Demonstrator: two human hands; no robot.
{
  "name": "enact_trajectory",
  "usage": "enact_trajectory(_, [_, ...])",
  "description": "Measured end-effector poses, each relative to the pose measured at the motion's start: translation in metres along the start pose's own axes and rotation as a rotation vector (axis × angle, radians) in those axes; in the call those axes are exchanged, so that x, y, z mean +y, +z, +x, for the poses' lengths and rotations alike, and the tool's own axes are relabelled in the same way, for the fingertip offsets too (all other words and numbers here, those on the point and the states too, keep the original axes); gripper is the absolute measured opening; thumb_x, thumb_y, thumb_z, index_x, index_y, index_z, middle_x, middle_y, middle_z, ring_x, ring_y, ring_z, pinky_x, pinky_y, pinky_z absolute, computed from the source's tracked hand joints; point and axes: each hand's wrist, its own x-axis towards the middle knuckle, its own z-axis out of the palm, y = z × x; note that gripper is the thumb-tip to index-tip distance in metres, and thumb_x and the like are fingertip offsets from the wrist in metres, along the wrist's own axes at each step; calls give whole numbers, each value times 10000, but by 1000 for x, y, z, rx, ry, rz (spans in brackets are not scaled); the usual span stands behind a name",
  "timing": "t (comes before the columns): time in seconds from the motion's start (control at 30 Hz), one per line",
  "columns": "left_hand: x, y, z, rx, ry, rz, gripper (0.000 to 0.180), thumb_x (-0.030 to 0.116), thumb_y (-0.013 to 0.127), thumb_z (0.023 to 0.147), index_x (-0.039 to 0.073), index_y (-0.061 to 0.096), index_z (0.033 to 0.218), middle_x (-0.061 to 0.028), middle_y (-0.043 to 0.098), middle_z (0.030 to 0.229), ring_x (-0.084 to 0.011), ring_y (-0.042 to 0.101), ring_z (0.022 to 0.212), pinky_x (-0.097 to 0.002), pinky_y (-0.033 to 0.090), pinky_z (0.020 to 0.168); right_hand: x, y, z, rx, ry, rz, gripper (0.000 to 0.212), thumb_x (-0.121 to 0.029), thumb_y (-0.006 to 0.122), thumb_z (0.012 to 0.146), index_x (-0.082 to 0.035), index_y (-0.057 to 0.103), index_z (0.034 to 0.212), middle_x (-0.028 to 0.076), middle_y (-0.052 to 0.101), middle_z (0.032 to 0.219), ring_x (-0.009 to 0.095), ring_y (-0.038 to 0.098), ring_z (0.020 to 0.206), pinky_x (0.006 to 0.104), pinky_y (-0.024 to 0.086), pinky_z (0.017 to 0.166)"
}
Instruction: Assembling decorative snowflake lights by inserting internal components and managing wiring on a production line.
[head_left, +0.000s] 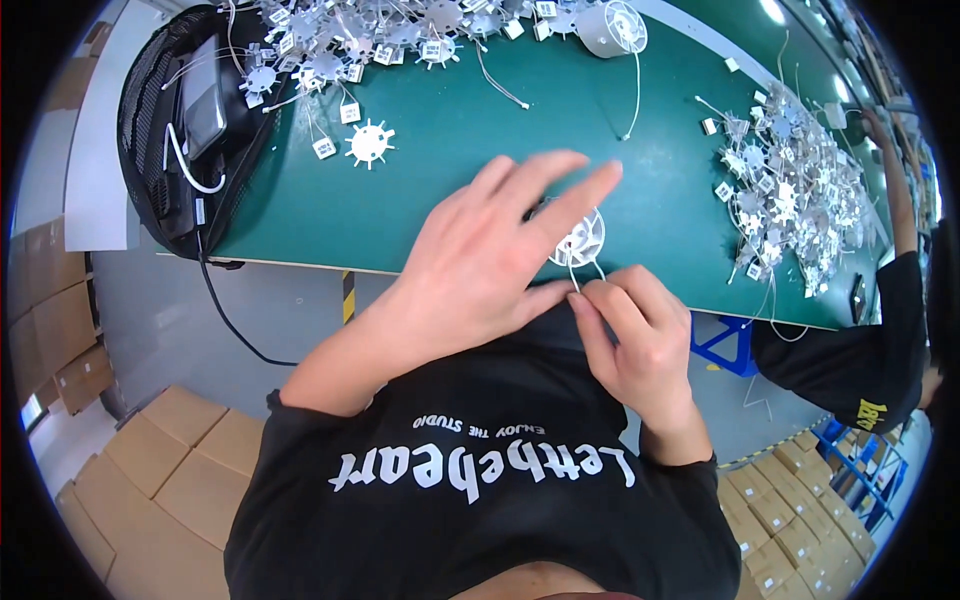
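A white round plastic part (589, 238) with spokes lies near the table's front edge, partly covered by my left hand. Two white wire strands (573, 275) run from it toward me. My right hand (643, 335) pinches the wire between thumb and fingers, just off the edge. Over the round part, my left hand (480, 250) is spread, its fingers stretched and blurred at the tips. Its thumb reaches close to the wire; whether it touches cannot be made out.
Silver star-shaped pieces with wires (350, 45) pile at the back; another heap (790, 190) lies right. One loose star piece (371, 144) is at left, near a black mesh bag (150, 170). A white cylinder (600, 30) stands behind. A co-worker's arm (898, 190) is at right.
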Motion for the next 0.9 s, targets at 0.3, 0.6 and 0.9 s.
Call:
enact_trajectory(0.3, [4, 16, -15, 114, 47, -61, 553, 119, 869, 765, 99, 723, 1298, -62, 704, 1171, -268, 690, 943, -392, 577, 766, -24, 29, -9, 18, -40, -301, 175, 5, 767, 874, -30, 618, 789, 114, 559, 771, 292, 566, 602, 420, 414, 522])
enact_trajectory(0.6, [3, 11, -14, 130, 12, -63, 577, 166, 880, 778, 73, 661, 1304, -69, 658, 1107, -270, 687, 955, -394, 575, 761, -14, -29, 14, -156, 245, -66, 81, -4, 760, 913, 0, 716, 981, 80, 517, 704, 232, 518, 581, 358, 401, 535])
enact_trajectory(0.9, [-2, 14, -12, 176, 49, 22, 526, 204, 861, 830, 44, 635, 1277, -105, 612, 1072, -277, 666, 988, -404, 579, 801, -16, 16, 206, -24, -685, -417, 376, 36, 736, 816, -110, 774, 1160, 74, 670, 1104, 264, 709, 864, 382, 570, 667])
